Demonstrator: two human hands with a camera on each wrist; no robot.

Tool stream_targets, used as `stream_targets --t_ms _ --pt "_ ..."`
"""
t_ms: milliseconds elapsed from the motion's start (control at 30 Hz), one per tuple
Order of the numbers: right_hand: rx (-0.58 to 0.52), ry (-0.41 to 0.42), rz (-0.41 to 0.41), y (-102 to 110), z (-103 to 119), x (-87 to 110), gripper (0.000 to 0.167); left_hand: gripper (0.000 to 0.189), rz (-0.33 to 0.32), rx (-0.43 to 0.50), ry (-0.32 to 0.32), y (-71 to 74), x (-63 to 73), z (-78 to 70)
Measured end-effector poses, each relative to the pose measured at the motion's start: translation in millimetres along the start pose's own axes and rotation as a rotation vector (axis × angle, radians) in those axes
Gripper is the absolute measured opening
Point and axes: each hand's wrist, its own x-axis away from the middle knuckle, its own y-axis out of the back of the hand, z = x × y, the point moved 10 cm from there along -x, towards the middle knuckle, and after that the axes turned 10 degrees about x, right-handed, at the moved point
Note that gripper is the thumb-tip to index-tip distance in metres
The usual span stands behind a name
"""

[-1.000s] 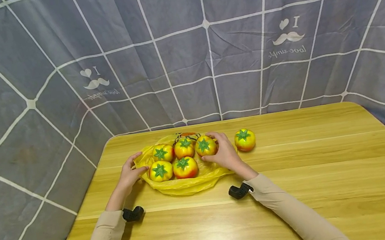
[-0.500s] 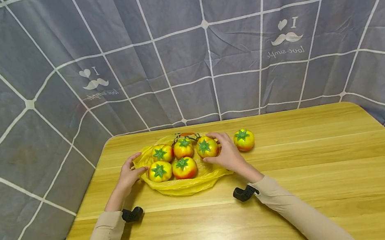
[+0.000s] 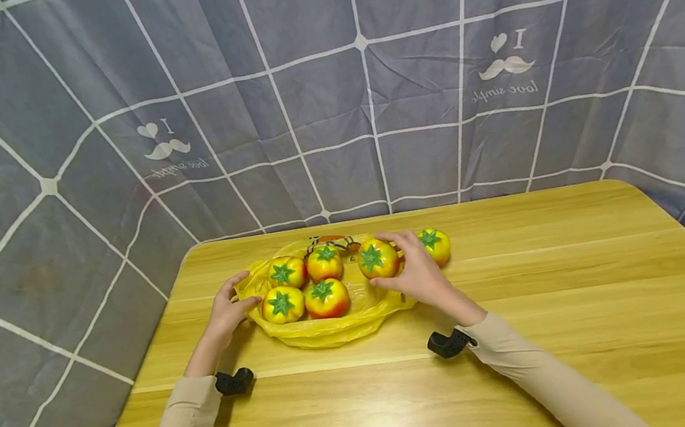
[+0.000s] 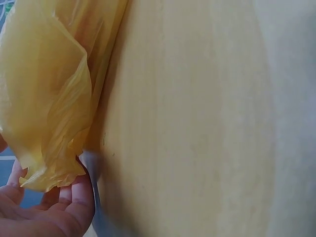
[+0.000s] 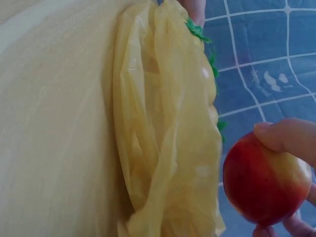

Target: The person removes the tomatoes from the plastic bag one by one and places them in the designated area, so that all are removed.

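**Bag held left, tomato held right**

Left of centre, we see the left grip point(image 3: 224, 312) pinching the yellow bag's point(image 3: 334, 336) edge, likely to steady it. Four tomatoes point(image 3: 327, 300) sit in it on the worktop point(image 3: 592, 279). Mid-frame, right grip point(image 3: 421, 272) holds a fifth tomato point(image 3: 377, 258) by its sides, presumably for purchase. Last tomato point(image 3: 439, 246): just right, part-hidden. Curtain point(image 3: 325, 98), upper left and right: we read "love simple", mirrored. Bag print: illegible.
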Motion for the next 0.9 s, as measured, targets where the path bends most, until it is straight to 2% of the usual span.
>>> stream_targets --t_ms 533,900 --pt "-0.005 -0.001 -0.037 34.2 -12.0 15.0 0.074 0.065 0.001 -0.004 -0.006 0.5 -1.5 0.1" --pt "0.043 -0.009 -0.091 57.5 -28.4 23.4 0.073 0.066 0.011 -0.027 0.013 0.4 0.0 1.4"
